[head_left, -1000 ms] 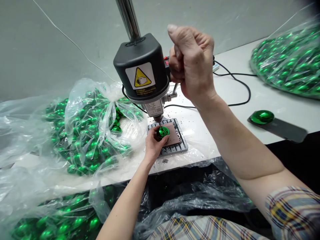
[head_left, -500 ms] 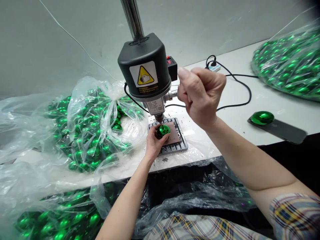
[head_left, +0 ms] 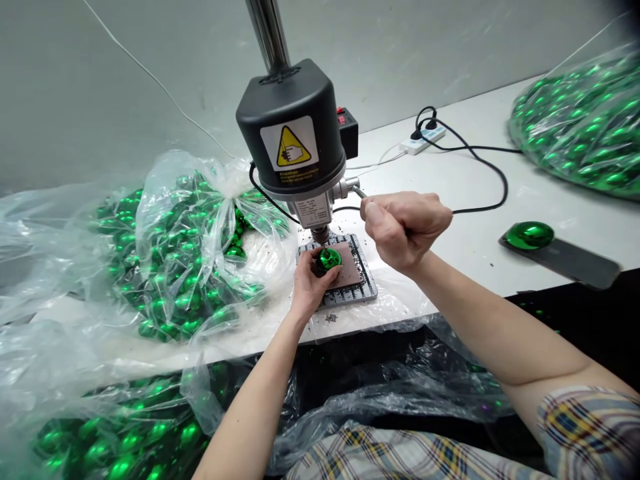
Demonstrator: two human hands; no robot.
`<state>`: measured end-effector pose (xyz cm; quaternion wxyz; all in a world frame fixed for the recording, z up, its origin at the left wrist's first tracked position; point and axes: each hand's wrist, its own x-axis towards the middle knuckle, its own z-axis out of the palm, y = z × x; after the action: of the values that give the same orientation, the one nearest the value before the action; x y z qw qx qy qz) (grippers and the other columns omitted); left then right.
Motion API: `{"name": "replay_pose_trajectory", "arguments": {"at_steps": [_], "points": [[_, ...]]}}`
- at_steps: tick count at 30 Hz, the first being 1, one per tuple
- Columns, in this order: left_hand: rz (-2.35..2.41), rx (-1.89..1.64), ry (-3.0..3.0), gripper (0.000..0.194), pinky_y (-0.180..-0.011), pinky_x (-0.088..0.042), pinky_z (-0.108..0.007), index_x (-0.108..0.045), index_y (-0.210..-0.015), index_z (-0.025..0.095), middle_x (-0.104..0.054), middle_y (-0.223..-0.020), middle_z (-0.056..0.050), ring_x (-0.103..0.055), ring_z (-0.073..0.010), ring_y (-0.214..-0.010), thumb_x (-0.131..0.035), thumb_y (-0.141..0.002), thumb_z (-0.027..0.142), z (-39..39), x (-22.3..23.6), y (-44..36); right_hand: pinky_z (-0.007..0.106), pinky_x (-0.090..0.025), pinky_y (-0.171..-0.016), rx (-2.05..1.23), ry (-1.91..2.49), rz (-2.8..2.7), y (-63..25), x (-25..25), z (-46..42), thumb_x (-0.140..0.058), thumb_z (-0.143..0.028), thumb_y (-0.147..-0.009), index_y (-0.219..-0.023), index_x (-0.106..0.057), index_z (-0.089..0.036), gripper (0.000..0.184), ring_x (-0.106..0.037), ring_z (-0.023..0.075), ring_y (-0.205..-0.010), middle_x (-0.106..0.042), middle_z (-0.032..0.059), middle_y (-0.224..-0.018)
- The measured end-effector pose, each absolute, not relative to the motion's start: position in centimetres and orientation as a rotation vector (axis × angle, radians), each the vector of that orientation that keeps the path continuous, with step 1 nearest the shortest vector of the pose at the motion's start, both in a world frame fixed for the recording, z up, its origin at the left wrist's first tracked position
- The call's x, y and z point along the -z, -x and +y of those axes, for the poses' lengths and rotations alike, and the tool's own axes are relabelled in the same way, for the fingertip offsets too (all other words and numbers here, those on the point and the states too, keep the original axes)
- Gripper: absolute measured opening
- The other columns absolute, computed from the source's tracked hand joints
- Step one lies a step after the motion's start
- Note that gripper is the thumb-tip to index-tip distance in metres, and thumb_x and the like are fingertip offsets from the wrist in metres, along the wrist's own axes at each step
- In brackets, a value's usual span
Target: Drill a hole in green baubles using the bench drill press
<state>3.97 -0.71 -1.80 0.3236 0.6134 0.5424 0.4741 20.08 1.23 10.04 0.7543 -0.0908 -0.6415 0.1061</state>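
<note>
Under the chuck of a small drill press [head_left: 293,133], my left hand [head_left: 311,279] grips a shiny green ball [head_left: 330,258] between thumb and fingers. The ball sits on a flat pinkish-brown board [head_left: 347,267], which lies on the slotted metal base [head_left: 369,288]. The drill bit meets the top of the ball; its tip cannot be made out. My right hand [head_left: 407,227] is wrapped round the press's feed lever [head_left: 359,192], a thin metal rod at the side of the head. Dark shavings lie scattered around the base.
Clear plastic bags of green balls stand at the left [head_left: 175,267], lower left [head_left: 125,433] and far right [head_left: 585,127]. A green piece [head_left: 529,235] rests on a dark phone [head_left: 575,261]. A power strip [head_left: 423,140] with black cables lies behind my right hand.
My right hand has swung downward, turning the lever with it. The left hand and the green ball stay in place under the drill.
</note>
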Motion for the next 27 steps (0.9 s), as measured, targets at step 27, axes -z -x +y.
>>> {"name": "replay_pose_trajectory", "arguments": {"at_steps": [27], "points": [[1.951,-1.128,-1.768,0.011,-0.086,-0.047,-0.041,-0.066,-0.096,0.021,-0.064,-0.084,-0.007,-0.060,-0.0261,-0.085,-0.062,-0.087,0.026,-0.4,-4.5,7.7,0.028,-0.011,-0.030,-0.777,0.374,-1.019,-18.3,-19.5,3.9,-0.054,-0.003,-0.088,-0.046,-0.041,-0.023,0.049,-0.021,0.0079,-0.033,-0.029,-0.0070,-0.039]]}}
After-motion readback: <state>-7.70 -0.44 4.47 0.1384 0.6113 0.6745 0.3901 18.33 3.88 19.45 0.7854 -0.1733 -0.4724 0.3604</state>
